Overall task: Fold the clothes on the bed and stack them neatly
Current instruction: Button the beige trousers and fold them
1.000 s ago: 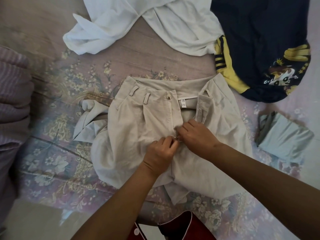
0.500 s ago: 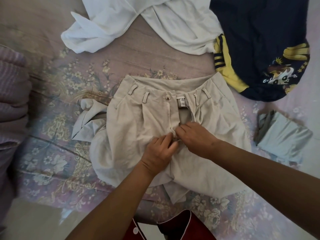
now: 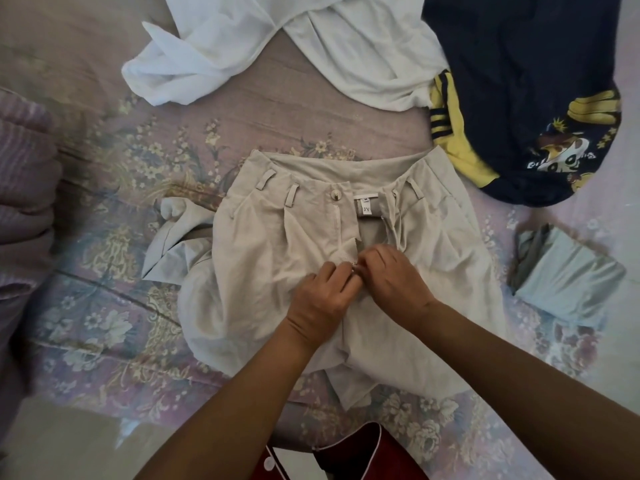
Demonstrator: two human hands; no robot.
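Note:
Beige trousers (image 3: 263,258) lie waistband-up in the middle of the floral bed sheet (image 3: 104,313), fly open and button undone. My left hand (image 3: 323,299) and my right hand (image 3: 394,277) meet at the base of the fly, both pinching the fabric and the small zip pull there. A crumpled white garment (image 3: 311,46) lies at the top. To the upper right sits a navy garment (image 3: 526,81) with a yellow striped piece (image 3: 453,133) under it. A folded pale green cloth (image 3: 568,275) rests at the right.
A purple ribbed blanket (image 3: 24,188) is bunched along the left edge. The bed's near edge runs across the bottom, with floor at lower left. A dark red garment with white piping (image 3: 349,459), worn by me, shows at the bottom.
The right flap of the fly has fallen closer to the left one. My hands stay pinched together at the fly's base, barely shifted.

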